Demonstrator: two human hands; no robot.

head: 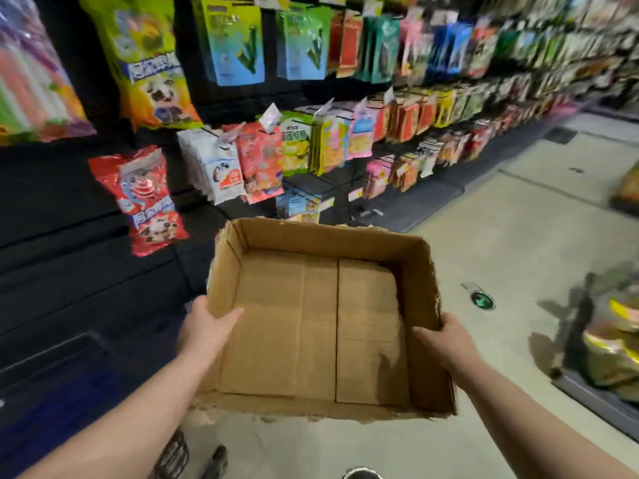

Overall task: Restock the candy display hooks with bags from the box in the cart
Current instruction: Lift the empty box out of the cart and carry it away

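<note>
Both hands hold the box [332,236] by its side walls. The left hand [207,326] grips the left wall with the thumb lying inside and the fingers hidden outside. The right hand [446,335] does the same on the right wall, thumb inside, fingers wrapped over the rim. One box, two hands.

Held in the air over the pale floor [518,236], the box sits low in the middle of the view, just in front of the display. Its open top faces up. The seam between its two bottom flaps runs from the near wall to the far wall, leaning slightly left at the far end; which side is longer is hard to tell through the wide lens. Inside there is only bare cardboard, and the top rim is torn and ragged.

Left of the box, one red bag [148,198] hangs against the dark panel, and one yellow-green bag [148,60] hangs above it. Rows of smaller bags [328,146] on hooks run off to the right, too blurred to count.

A round green disc [482,300] sits in the floor right of the box, and blurred shiny bags [612,340] lie at the right edge.
</note>
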